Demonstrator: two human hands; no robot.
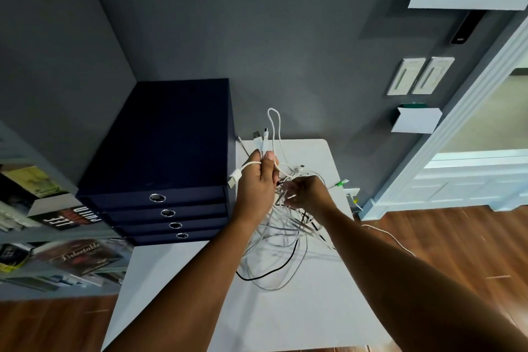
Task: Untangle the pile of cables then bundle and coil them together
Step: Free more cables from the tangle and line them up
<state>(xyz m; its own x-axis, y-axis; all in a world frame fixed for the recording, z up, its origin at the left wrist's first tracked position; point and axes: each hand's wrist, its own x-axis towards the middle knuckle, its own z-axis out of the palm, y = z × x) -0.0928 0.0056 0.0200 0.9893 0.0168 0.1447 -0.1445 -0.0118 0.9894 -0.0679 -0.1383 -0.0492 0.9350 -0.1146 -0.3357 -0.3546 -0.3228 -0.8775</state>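
A tangle of white cables and one black cable (281, 240) hangs from both hands down onto the white table (257, 317). My left hand (258, 183) is raised above the table and grips several cable ends; white USB plugs (261, 141) and a white loop stick up above its fingers, and another plug hangs at its left. My right hand (307, 191) sits just right of it, fingers curled into the knot of cables, pinching strands.
A dark blue drawer box (168, 157) stands on the table at the left, against the grey wall. Shelves with books (65, 254) lie further left. A white cable (391, 237) trails on the wooden floor to the right, near a doorway.
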